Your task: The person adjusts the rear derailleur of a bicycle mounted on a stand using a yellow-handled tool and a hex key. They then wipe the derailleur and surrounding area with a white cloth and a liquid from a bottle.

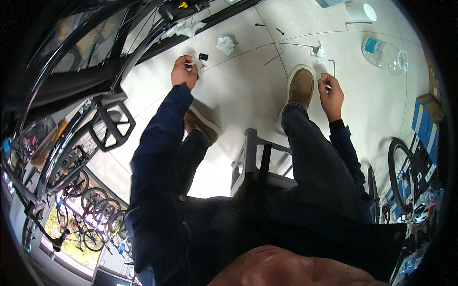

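Observation:
My left hand reaches out to the floor, fingers closed on a small pale part, beside a small black block. My right hand is raised over my right shoe, pinching a small thin metal piece. Both arms wear dark blue sleeves. I sit on a grey stool with my legs apart. A bent hex key lies on the floor just beyond my right hand.
A bicycle with a black pedal and wheel stands at left. Crumpled white rags, thin spokes or wires, a clear plastic bottle, a white cup and blue boxes lie around on the pale tiled floor.

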Available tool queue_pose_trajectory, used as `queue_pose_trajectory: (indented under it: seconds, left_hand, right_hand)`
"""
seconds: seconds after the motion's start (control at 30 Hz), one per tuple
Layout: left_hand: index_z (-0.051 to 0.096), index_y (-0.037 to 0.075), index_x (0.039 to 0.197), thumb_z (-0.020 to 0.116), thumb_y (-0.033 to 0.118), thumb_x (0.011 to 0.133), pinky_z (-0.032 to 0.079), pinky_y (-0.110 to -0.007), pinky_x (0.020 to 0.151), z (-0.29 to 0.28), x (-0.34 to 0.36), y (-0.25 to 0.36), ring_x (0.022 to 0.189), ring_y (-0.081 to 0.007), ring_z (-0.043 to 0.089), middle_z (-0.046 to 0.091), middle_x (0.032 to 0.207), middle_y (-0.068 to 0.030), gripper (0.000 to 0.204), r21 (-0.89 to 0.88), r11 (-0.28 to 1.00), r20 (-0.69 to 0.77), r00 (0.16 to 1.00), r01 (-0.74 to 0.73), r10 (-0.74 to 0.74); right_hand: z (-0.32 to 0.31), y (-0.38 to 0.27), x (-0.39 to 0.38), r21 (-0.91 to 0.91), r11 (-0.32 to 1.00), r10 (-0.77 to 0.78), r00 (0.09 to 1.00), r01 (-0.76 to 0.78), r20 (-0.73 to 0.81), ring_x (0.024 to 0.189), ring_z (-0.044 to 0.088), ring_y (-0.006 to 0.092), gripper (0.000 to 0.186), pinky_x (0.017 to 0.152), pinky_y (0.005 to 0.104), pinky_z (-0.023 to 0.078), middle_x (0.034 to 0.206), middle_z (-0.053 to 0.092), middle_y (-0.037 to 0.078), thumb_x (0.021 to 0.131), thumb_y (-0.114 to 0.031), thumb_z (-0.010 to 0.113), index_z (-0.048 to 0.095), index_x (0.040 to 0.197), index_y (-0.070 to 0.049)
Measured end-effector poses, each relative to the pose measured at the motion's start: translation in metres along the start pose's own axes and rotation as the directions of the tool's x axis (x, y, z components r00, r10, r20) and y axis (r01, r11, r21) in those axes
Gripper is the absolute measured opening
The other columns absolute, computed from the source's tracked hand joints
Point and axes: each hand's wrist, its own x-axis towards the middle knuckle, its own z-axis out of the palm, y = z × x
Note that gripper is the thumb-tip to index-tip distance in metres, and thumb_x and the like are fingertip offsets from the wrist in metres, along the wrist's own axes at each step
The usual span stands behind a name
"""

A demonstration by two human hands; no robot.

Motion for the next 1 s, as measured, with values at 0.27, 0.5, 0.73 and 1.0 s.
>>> queue_pose_trajectory:
  seconds: [0.27,0.5,0.73,1.0]
  left_hand:
    - [0.059,0.006,0.112,0.075,0.013,0.080,0.055,-0.046,0.088,0.058,0.048,-0.022,0.097,-0.0374,0.067,0.066,0.107,-0.0169,0.036,0.352,0.936,-0.052,0.998,-0.019,0.040]
    - [0.060,0.004,0.118,0.066,-0.005,0.085,0.057,-0.036,0.086,0.026,0.030,0.025,0.083,-0.0209,0.068,0.068,0.101,-0.0084,0.035,-0.739,0.574,0.130,0.911,0.353,-0.392]
    - [0.054,0.011,0.139,0.059,-0.005,0.092,0.054,-0.037,0.097,-0.028,-0.045,0.106,0.109,-0.0228,0.056,0.057,0.119,-0.0086,0.050,-0.837,-0.192,0.462,0.850,0.512,0.253]
    - [0.053,0.013,0.140,0.062,-0.005,0.090,0.056,-0.032,0.087,-0.061,-0.063,0.130,0.102,-0.0212,0.058,0.060,0.114,-0.0071,0.053,-0.921,-0.046,0.349,0.874,0.386,0.337]
  right_hand:
    - [-0.052,0.034,-0.020,-0.146,0.983,0.116,0.993,-0.111,0.023,0.096,0.074,0.0194,0.029,0.079,0.0313,0.060,0.116,0.074,0.009,0.096,-0.007,0.068,0.067,0.124,-0.005]
    - [-0.048,0.044,-0.028,-0.146,0.980,0.136,0.991,-0.132,0.011,0.093,0.075,0.0194,0.027,0.079,0.0327,0.062,0.113,0.074,0.009,0.095,-0.006,0.068,0.068,0.122,-0.005]
    - [-0.033,0.039,-0.023,-0.060,0.991,0.126,0.991,-0.124,0.045,0.093,0.074,0.0179,0.027,0.080,0.0317,0.061,0.112,0.075,0.009,0.095,-0.007,0.068,0.068,0.121,-0.004]
    - [-0.027,0.037,-0.022,-0.082,0.991,0.111,0.989,-0.103,0.099,0.093,0.074,0.0173,0.026,0.080,0.0307,0.060,0.111,0.075,0.009,0.096,-0.009,0.068,0.069,0.121,-0.004]
